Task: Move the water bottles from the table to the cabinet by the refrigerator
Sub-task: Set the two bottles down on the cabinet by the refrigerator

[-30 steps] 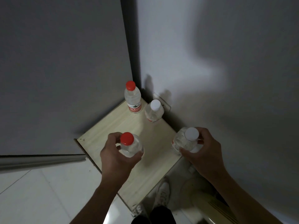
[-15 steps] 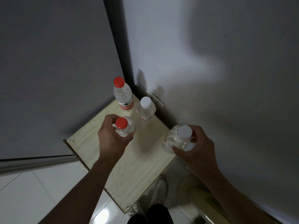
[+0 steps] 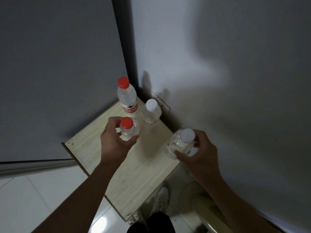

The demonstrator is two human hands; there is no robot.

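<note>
Since half a second ago: both hands sit almost where they were; the left bottle has edged a touch nearer the two standing at the back, and the right one hangs at the same edge.
Left hand [image 3: 114, 142]: fingers curled round the shoulder of a red-capped bottle [image 3: 128, 130], thumb toward the viewer, fully closed on it. Whether its base touches the wood I cannot tell.
Right hand [image 3: 198, 153]: wrapped round a white-capped bottle [image 3: 180, 143], thumb across the near side, fingers behind the neck; a firm closed hold. That bottle tilts a little, cap toward 1 o'clock.
Where the held bottles are: the red-capped one is over the middle of the cabinet top [image 3: 134, 174]; the white-capped one is at its 3 o'clock edge, partly overhanging.
Standing bottles: at 12 o'clock from the left hand, a taller red-capped bottle with a red label [image 3: 127, 96], upright in the far corner. Just beside it, at its 4 o'clock, a second white-capped bottle [image 3: 151, 112], also upright. The two look close enough to touch, though I cannot be sure.
Cabinet: pale wood grain, set cornerwise, tucked between the grey refrigerator side [image 3: 50, 73] at 10 o'clock and the wall [image 3: 235, 64] at 2 o'clock.
Floor: white glossy tiles [image 3: 25, 199] at 7 o'clock; a white shoe [image 3: 161, 197] at 6 o'clock.
</note>
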